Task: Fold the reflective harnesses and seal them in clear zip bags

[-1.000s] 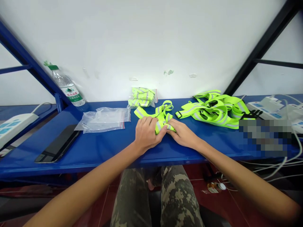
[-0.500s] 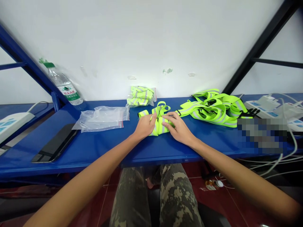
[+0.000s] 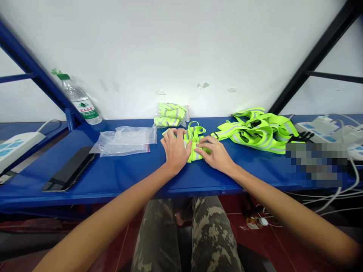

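Between my hands a neon-yellow reflective strap (image 3: 194,155) with silver stripes lies folded on the blue table, a thin loop standing up at its far side. My left hand (image 3: 175,149) covers its left part, fingers curled over it and thumb against the folds. At the right edge, my right hand (image 3: 216,153) grips the folds between thumb and fingers. Part of the strap is hidden under both hands. Behind it sits a clear bag of packed yellow straps (image 3: 170,114). A loose heap of similar straps (image 3: 259,130) with black buckles lies to the right.
Clear zip bags (image 3: 124,141) lie left of my hands, overlapping a dark phone (image 3: 70,170). A water bottle (image 3: 83,104) leans at the back left. Power strips (image 3: 19,147) and white cables (image 3: 350,173) flank the table (image 3: 136,177). A blurred patch covers something at right.
My left hand has shifted from pinching the strap's near left edge to lying across its left part, fingers bent over it. My right hand stays at the right edge.
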`<state>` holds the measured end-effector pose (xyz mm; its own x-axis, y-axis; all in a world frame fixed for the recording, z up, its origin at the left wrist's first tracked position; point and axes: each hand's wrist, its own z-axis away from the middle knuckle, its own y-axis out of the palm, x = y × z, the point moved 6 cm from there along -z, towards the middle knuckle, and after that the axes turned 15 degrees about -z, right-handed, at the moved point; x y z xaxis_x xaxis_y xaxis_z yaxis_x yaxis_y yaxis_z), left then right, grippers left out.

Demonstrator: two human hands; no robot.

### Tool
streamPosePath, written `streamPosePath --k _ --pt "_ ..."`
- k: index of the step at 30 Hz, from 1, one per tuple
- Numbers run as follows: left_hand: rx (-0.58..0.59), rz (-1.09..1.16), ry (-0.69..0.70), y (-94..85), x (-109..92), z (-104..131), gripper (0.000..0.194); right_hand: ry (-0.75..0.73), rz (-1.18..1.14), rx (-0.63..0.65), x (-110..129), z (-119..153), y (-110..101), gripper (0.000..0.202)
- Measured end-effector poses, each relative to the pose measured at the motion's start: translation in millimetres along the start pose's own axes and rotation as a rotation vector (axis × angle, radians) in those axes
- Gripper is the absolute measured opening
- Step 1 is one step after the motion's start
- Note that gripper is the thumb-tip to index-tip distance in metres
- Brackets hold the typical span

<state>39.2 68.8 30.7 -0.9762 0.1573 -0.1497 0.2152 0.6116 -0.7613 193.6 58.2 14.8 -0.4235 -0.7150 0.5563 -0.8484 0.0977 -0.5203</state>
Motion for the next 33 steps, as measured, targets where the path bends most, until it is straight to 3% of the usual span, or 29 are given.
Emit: streamPosePath --k 4,8,10,13,20,25,28,33 --pt "0.057 0.081 -0.077 11.4 10 -2 0.029 -0.068 0.094 0.053 5 4 0 0.027" --pt "0.100 0.258 -0.051 26.1 17 -9 0.003 -0.079 0.100 0.158 5 9 3 0.056" --pt "0.173 0.354 -0.046 32.8 18 -12 0.009 -0.061 0.082 0.214 3 11 5 0.061" --pt "0.277 0.448 -0.041 38.1 15 -15 0.016 -0.054 0.075 0.273 3 12 5 0.052" --pt "0.288 0.423 -0.004 29.9 11 -16 0.007 -0.111 0.132 0.332 10 10 9 0.042" --pt "0.193 0.212 0.075 16.3 9 -12 0.022 -0.098 0.077 0.392 9 6 9 0.046" --pt "0.198 0.090 0.088 14.1 4 -14 0.024 -0.090 0.054 0.410 9 4 9 0.050" --pt "0.221 0.113 0.097 8.0 3 -18 0.033 -0.134 0.168 0.394 12 7 14 0.042"
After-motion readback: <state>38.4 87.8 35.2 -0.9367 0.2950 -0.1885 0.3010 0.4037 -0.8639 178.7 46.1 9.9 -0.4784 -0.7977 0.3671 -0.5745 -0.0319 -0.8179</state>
